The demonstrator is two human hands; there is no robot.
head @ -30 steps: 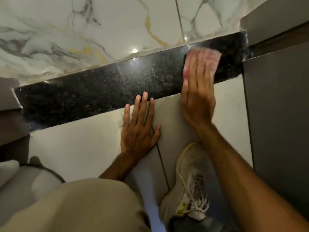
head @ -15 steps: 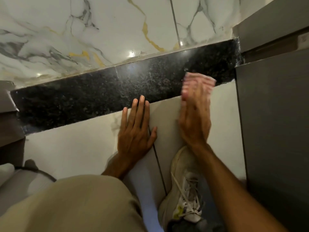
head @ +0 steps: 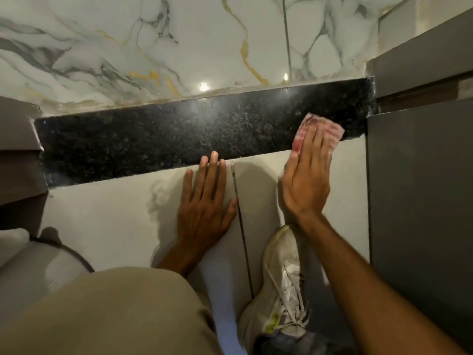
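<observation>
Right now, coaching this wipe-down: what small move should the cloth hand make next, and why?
Probably slide the right hand with the pink cloth leftward along the black stone strip: the cloth lies at its right end, most of the strip stretches left, and the left hand rests flat on the pale tile.

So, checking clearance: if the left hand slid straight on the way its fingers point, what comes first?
The black granite strip, it seems; the left hand lies right at its near edge.
</observation>
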